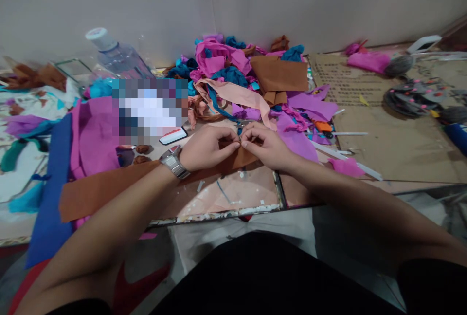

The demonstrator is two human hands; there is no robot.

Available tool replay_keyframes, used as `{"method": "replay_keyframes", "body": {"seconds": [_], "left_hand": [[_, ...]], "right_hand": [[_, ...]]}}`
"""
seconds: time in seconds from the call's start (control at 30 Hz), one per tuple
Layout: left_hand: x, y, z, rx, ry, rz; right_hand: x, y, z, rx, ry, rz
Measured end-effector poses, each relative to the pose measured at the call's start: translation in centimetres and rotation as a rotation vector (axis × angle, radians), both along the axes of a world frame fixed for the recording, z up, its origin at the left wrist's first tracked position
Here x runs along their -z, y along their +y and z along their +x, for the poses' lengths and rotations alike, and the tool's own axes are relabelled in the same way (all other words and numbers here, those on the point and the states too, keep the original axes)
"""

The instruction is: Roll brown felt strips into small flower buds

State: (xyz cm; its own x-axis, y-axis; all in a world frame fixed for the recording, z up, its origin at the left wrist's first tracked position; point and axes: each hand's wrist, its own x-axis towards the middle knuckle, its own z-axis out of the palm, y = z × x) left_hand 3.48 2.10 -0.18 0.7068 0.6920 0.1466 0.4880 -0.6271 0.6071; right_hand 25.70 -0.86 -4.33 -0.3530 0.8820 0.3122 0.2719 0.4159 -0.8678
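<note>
My left hand [206, 149], with a metal watch [175, 162] at its wrist, is closed in a pinch near the middle of the table. Thumb and fingertips of my right hand [269, 147] are pinched as well, almost touching the left ones. What sits between the fingertips is too small to make out. A long brown strip of crepe-like paper [109, 186] runs from the left under my left forearm to just beneath both hands. Two small brown crumpled balls [142, 154] lie left of my left hand.
Behind my hands, crumpled pink, teal and brown scraps [222, 62] are heaped against the wall. A clear bottle [124, 59] stands back left, near a blue board [54, 183]. Flat cardboard [365, 144] covers the right side, with white sticks [350, 161] and an orange tool [323, 128] nearby.
</note>
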Motion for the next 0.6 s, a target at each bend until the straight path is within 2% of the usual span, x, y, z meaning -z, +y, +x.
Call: {"method": "replay_keyframes", "body": {"seconds": [0.37,0.6], "left_hand": [[0.2,0.7,-0.5,0.029,-0.034,-0.109],[-0.3,2.1,-1.3,-0.009,-0.061,-0.210]], "right_hand": [[-0.3,-0.2,0.2,0.020,-0.037,0.072],[-0.1,0.0,0.3,0.105,0.000,0.072]]}}
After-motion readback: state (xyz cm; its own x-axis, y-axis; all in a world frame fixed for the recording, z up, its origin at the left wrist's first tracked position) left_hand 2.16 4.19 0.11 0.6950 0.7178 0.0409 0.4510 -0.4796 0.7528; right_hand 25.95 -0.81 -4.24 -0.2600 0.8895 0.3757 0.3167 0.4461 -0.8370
